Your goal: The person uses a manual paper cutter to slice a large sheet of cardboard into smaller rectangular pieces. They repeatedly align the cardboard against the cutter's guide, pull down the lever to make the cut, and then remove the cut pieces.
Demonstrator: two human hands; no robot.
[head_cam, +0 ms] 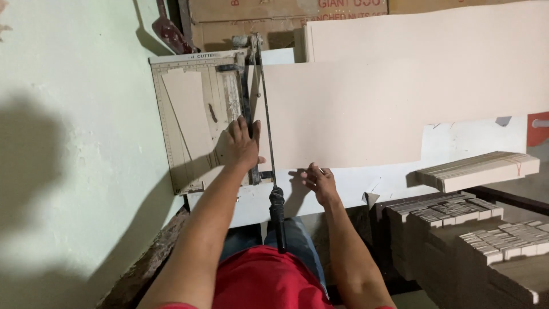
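- Paper cutter [194, 120]: one, a pale flat board with ruled guide lines, lying on the surface [251, 200] at its left end, tight beside the wall [74, 143]. Its long axis runs away from the person.
- Cutter blade arm [266, 126]: one, thin and dark, along the board's right edge, pointing away from the person; its black handle [278, 220] overhangs the surface's near edge above the person's lap.
- Large sheet [354, 114]: one pale pink-beige board, lying flat with its long axis running left to right. Its left end sits under the blade arm; the rest extends far right, past the surface's right edge.
- Left hand [240, 146]: fingers spread, palm pressed flat on the cutter board just left of the blade arm, holding nothing.
- Right hand [320, 180]: fingers curled on the near edge of the large sheet, just right of the handle; whether it pinches the edge or only rests on it cannot be told.
- Cut strips: one loose bundle [480, 170] off the surface's right end; roughly three or four blocks of stacked strips [463, 220] below and right of it, exact count uncertain.
- Open room: the wall closes the left side; stacks crowd the right; the sheet covers most of the surface.
- Cardboard box [257, 17]: one, beyond the far edge.
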